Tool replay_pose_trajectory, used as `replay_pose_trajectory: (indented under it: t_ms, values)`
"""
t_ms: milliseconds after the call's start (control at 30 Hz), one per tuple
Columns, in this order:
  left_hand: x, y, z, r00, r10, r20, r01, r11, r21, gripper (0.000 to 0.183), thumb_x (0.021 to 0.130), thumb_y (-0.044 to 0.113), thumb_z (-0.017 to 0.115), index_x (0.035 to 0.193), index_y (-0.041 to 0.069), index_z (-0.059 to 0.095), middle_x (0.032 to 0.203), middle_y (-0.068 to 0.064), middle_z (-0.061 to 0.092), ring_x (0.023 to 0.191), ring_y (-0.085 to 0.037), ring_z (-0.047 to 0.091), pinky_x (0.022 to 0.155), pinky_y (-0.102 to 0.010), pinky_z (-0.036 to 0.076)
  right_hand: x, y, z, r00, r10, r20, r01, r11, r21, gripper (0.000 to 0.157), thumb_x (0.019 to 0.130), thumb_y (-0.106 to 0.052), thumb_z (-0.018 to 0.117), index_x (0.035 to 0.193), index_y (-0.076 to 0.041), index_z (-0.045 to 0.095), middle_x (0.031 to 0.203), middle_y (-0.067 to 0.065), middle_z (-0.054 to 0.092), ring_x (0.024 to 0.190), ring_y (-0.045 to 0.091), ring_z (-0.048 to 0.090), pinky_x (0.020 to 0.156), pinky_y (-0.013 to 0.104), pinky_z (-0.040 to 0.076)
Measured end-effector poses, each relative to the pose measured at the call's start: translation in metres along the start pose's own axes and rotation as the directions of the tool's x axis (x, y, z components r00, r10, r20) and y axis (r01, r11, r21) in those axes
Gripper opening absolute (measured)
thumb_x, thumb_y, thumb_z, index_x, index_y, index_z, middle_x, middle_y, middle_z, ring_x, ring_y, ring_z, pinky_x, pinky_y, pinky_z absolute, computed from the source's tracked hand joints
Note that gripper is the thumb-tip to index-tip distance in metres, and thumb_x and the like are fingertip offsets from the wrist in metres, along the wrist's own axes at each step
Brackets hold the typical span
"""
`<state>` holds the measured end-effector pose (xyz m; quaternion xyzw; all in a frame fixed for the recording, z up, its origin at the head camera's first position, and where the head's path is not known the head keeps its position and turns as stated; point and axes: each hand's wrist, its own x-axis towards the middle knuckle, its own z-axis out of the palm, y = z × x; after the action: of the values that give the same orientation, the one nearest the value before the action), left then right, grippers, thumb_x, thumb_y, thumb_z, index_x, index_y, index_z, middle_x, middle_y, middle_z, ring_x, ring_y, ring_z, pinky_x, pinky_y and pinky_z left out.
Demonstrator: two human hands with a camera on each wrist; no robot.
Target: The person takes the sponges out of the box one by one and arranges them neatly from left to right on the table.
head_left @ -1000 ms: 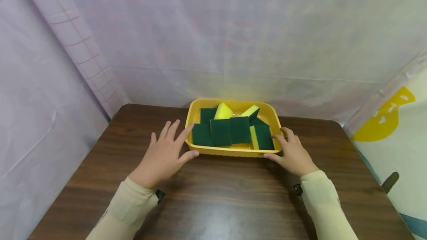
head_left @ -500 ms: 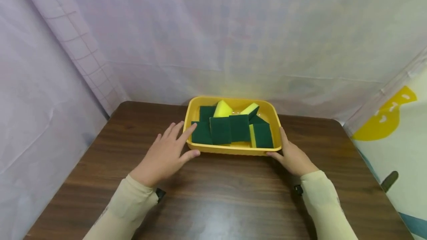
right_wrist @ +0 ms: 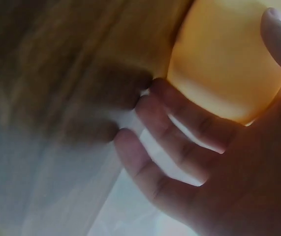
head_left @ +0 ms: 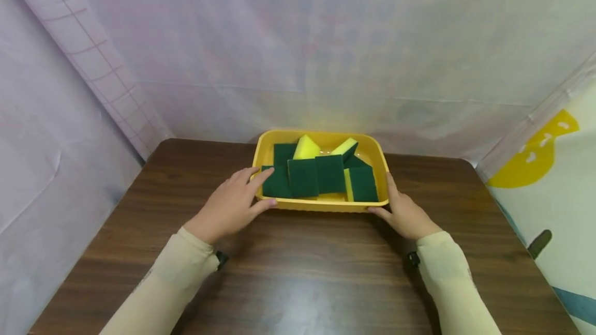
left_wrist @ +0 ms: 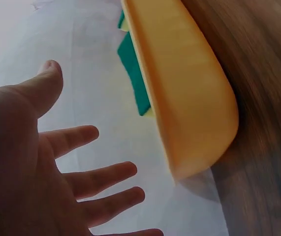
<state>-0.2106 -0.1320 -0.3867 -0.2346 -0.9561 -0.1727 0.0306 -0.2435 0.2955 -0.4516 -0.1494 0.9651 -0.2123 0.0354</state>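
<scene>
A yellow plastic tray [head_left: 321, 205] stands at the back of the table, holding several green-and-yellow scouring sponges [head_left: 303, 179]. My left hand [head_left: 228, 206] is spread at its front left corner; from the left wrist, these fingers [left_wrist: 103, 179] look apart from the tray wall [left_wrist: 189, 88]. At the opposite corner is my right hand [head_left: 410, 216], thumb at the front and fingers along the outer right side. Seen from the right wrist, its fingers [right_wrist: 170, 142] lie fairly straight beside the tray's end, their tips down by the tabletop. Whether that thumb presses the wall cannot be told.
The dark wood-grain table [head_left: 298, 268] reaches back to a pale hanging sheet [head_left: 326, 56] just behind the tray. Another white sheet [head_left: 51, 169] hangs on the left. At the right is a pale panel with a yellow printed shape [head_left: 531, 156].
My right fingers have gone from over the tray's rim to its outer right side. The left fingers have drawn slightly nearer the left corner. The head view has shifted a little; the sponges keep their arrangement.
</scene>
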Motion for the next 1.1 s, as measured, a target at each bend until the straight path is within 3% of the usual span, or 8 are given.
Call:
replay_pose_trajectory:
  t_ms: [167,300,567,767,1100]
  values:
    - [0.018,-0.004,-0.004,1.0,0.006,0.028,-0.008,0.999,0.05,0.077,0.108,0.05,0.066,0.17,0.012,0.039,0.161,-0.027,0.044,0.147,-0.047,0.043,0.113,-0.069,0.041,0.0,-0.002,-0.003,1.0,0.013,0.013,-0.013,1.0,-0.013,0.111,0.108,-0.044,0.068,0.17,0.001,-0.013,0.15,0.047,0.045,0.129,0.06,0.057,0.103,0.071,0.048]
    - [0.035,-0.007,-0.008,0.996,-0.017,0.091,0.011,0.998,0.07,0.077,0.109,0.051,0.064,0.171,0.015,0.035,0.166,-0.026,0.038,0.152,-0.047,0.037,0.114,-0.076,0.035,0.0,-0.003,-0.004,0.999,0.027,0.025,-0.027,1.0,-0.014,0.112,0.108,-0.049,0.066,0.17,0.001,-0.013,0.156,0.047,0.039,0.135,0.063,0.05,0.106,0.074,0.044]
    - [0.065,-0.008,-0.009,0.964,-0.069,0.255,0.053,0.996,0.071,0.081,0.108,0.049,0.068,0.173,0.018,0.031,0.173,-0.019,0.031,0.159,-0.041,0.03,0.118,-0.081,0.018,0.001,-0.001,-0.004,0.999,0.034,0.038,-0.035,0.999,0.018,0.113,0.108,-0.052,0.065,0.17,-0.002,-0.015,0.161,0.045,0.031,0.14,0.064,0.043,0.11,0.075,0.04]
    - [0.077,-0.006,-0.005,0.933,-0.087,0.349,0.057,0.994,0.097,0.079,0.106,0.048,0.071,0.17,0.016,0.038,0.172,-0.017,0.036,0.158,-0.04,0.032,0.117,-0.084,0.012,0.001,0.0,-0.002,0.998,0.038,0.043,-0.039,0.999,0.029,0.113,0.108,-0.052,0.064,0.17,-0.003,-0.016,0.163,0.045,0.029,0.14,0.064,0.044,0.109,0.074,0.041]
    - [0.088,-0.008,0.0,0.913,-0.085,0.399,0.025,0.988,0.155,0.077,0.105,0.049,0.073,0.167,0.015,0.044,0.168,-0.019,0.042,0.154,-0.043,0.039,0.113,-0.087,0.016,0.0,0.0,-0.004,0.998,0.045,0.054,-0.046,0.998,0.03,0.114,0.108,-0.055,0.063,0.17,-0.004,-0.018,0.164,0.043,0.027,0.14,0.063,0.045,0.109,0.074,0.041]
